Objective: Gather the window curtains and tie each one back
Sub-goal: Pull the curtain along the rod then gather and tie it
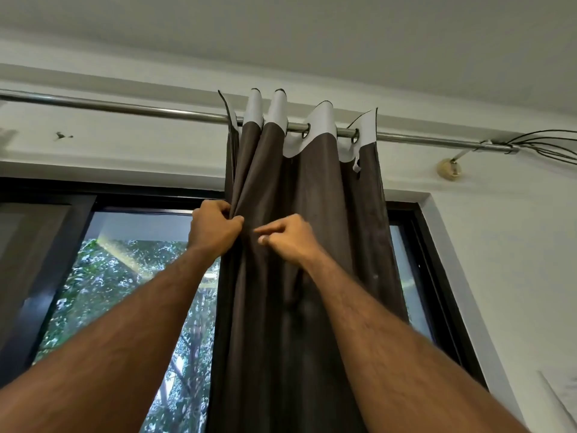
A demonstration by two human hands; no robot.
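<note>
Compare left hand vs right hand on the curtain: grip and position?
The left hand grips the left edge folds of the brown curtain in a closed fist; the right hand lies on the front of the panel, fingers curled in a loose pinch. The left hand sits slightly higher than the right hand. Both are raised to the upper curtain, below the rod.

One view only: head camera, worn by me, wide-angle. It looks forward and steeply up from below the curtain rod [125, 107], taking in ceiling [312, 32] and the window [131, 276] under it. Near range: my forearms enter from the bottom corners and the curtain [299, 276] fills the centre. Straight lines bow toward the edges.
</note>
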